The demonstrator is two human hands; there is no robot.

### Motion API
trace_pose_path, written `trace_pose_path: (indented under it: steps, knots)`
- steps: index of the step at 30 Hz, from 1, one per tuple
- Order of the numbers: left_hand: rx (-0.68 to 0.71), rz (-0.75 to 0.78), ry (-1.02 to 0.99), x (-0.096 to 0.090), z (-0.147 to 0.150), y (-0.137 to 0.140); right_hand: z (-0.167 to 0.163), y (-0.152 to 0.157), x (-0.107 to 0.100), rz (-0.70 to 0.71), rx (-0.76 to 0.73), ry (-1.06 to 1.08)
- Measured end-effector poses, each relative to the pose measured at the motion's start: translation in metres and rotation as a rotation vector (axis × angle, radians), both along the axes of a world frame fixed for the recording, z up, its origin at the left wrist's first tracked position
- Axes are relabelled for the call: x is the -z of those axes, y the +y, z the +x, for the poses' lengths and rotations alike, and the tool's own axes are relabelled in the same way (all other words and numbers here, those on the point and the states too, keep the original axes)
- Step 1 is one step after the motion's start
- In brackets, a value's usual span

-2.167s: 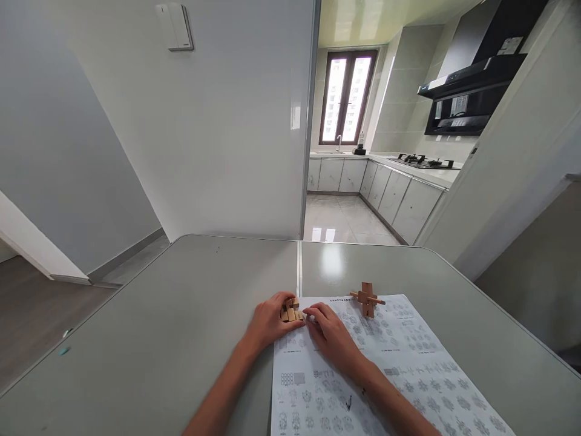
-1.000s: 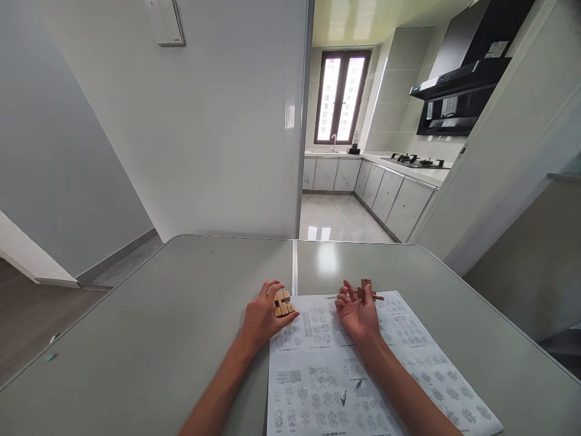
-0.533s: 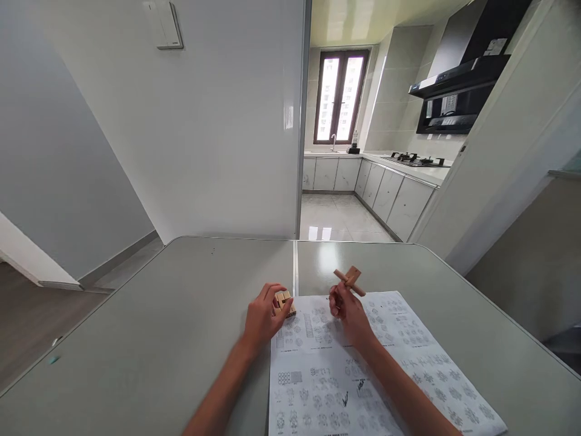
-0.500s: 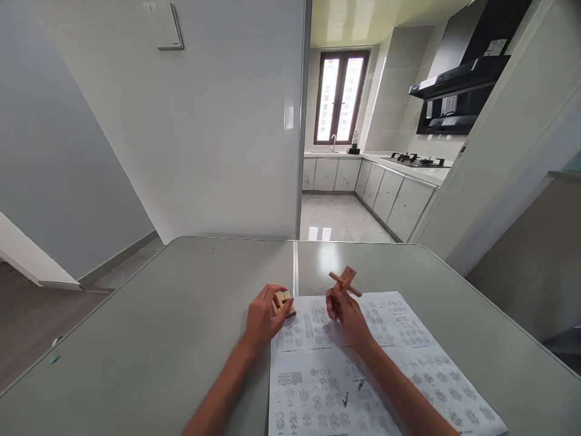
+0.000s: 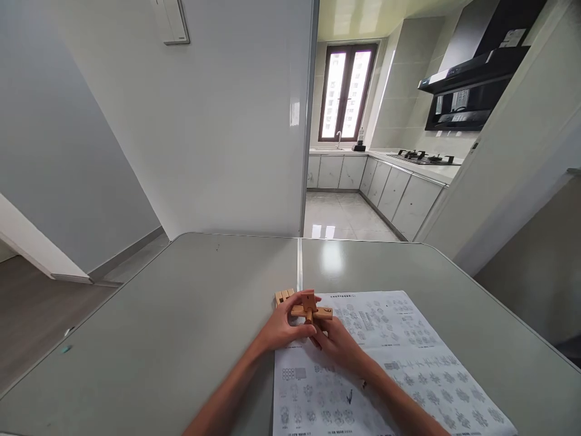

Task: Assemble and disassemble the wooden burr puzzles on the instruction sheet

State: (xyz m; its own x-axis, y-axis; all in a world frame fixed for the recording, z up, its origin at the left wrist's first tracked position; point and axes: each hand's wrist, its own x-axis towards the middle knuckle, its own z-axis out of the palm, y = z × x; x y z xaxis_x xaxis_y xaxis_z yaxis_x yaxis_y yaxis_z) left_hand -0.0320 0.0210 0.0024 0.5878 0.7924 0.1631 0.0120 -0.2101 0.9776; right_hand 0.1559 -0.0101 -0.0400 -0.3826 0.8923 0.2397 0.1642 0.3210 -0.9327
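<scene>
Several crossed wooden puzzle pieces (image 5: 323, 313) are held between both hands above the upper left of a printed sheet (image 5: 436, 387). One flat piece stands up at the back, and a round-ended stick points toward me. My left hand (image 5: 282, 330) closes on their left side with thumb and fingers. From below and the right, my right hand (image 5: 338, 344) grips the same pieces; some of its fingertips are hidden behind them. Just behind my left hand, a small wooden block puzzle (image 5: 282, 296) with slots rests on the table, partly covered by the fingers.
The sheet carries rows of small diagrams and lies across the table's (image 5: 218, 284) right half. A metal seam (image 5: 299, 260) runs through the tabletop. A small green bit (image 5: 66, 349) lies near the left edge. Beyond the table are a wall and a kitchen doorway.
My left hand has let go of the block puzzle and moved right onto the crossed pieces. My right hand has brought those pieces left and lower. The view has shifted slightly.
</scene>
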Motion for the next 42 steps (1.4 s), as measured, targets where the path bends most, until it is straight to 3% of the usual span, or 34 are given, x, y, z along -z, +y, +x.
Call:
trace_pose_path:
  steps: [8, 16, 23, 31, 37, 42]
  knots:
    - [-0.106, 0.003, -0.048, 0.006, 0.0, 0.001, 0.0, -0.003, -0.015, -0.029, -0.061, 0.026]
    - [-0.125, 0.044, 0.004, 0.005, 0.002, 0.0, -0.001, -0.002, -0.01, -0.102, -0.076, 0.091]
    - [-0.245, 0.038, 0.027, 0.007, 0.009, -0.008, -0.003, -0.004, -0.006, -0.184, -0.063, 0.173]
    - [-0.212, -0.094, -0.194, 0.007, 0.003, -0.001, 0.006, -0.002, -0.017, -0.238, -0.085, 0.277]
    - [-0.31, 0.078, 0.034, 0.01, 0.005, -0.005, 0.01, 0.003, -0.015, -0.295, 0.092, 0.435]
    - [-0.288, 0.114, 0.082, 0.009, 0.006, -0.006, 0.01, 0.004, -0.02, -0.416, 0.056, 0.465]
